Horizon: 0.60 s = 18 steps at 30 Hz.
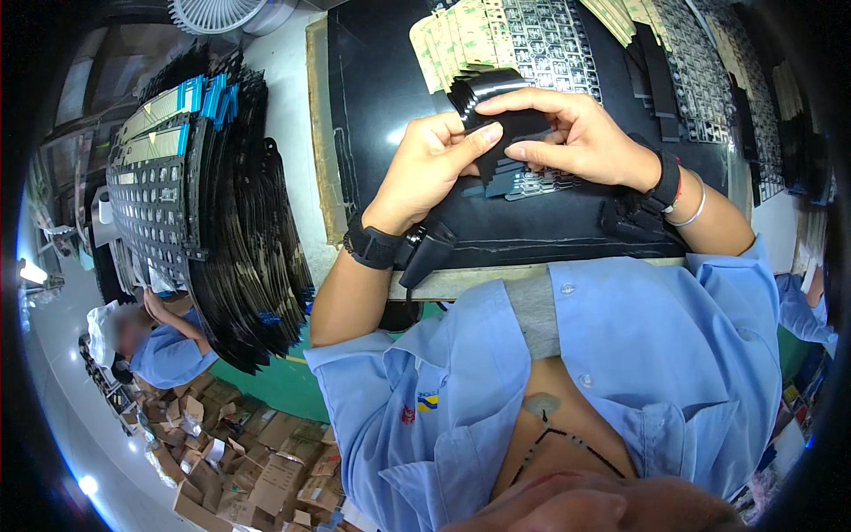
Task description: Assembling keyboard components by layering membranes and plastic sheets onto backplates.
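A small stack of thin, glossy black sheets is bent between my two hands above the black work mat. My left hand pinches its near left side, thumb pressed on top. From the right, my right hand grips the same sheets, with its index finger along the upper face and its thumb below. Just under the hands, dark strips stick out over a sheet with many cut-outs. Beyond my hands lie fanned pale yellow-green sheets beside a grey perforated panel.
Left of the mat stands a tall pile of black perforated plates with blue tabs. More perforated panels lie at the far right. A white fan is at the back left. Cardboard boxes and a person in blue are at lower left.
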Motion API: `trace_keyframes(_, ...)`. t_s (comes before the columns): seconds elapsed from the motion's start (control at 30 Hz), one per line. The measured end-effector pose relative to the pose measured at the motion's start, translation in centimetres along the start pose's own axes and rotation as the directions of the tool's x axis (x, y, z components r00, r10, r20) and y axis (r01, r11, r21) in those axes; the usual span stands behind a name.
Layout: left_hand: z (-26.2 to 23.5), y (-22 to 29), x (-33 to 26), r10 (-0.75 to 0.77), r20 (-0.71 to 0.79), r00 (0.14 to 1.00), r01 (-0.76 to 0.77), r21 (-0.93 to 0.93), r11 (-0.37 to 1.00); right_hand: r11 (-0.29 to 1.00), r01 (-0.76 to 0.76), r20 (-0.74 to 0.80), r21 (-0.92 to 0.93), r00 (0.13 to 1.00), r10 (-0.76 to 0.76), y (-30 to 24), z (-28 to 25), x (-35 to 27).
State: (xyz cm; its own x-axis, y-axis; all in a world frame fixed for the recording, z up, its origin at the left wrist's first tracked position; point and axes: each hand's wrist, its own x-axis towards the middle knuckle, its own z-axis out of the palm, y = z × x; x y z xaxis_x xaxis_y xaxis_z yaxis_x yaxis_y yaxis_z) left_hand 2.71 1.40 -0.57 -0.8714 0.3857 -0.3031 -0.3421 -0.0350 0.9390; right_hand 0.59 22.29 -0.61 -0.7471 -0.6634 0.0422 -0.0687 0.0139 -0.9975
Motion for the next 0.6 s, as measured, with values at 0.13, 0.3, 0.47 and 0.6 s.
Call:
trace_keyframes(0.13, 0.1, -0.3, 0.1, -0.010, -0.030, 1.000, 0.011, 0.063, 0.998, 0.998, -0.019, -0.034, 0.056, 0.999, 0.021, 0.2, 0.2, 0.0)
trace_keyframes(0.3, -0.1, -0.7, 0.2, -0.008, -0.053, 0.999, 0.015, 0.120, 0.993, 0.997, -0.032, -0.021, 0.070, 0.999, 0.034, 0.1, 0.0, 0.0)
trace_keyframes(0.47, 0.2, -0.8, 0.3, 0.041, -0.075, 0.996, -0.030, 0.137, 0.990, 0.978, 0.181, -0.008, -0.099, 0.983, -0.183, 1.1, 0.1, 0.4)
trace_keyframes(0.6, -0.2, -1.0, 0.3, 0.036, -0.075, 0.996, -0.023, 0.171, 0.985, 0.993, 0.099, 0.003, -0.063, 0.995, -0.099, 0.3, 0.2, 0.3)
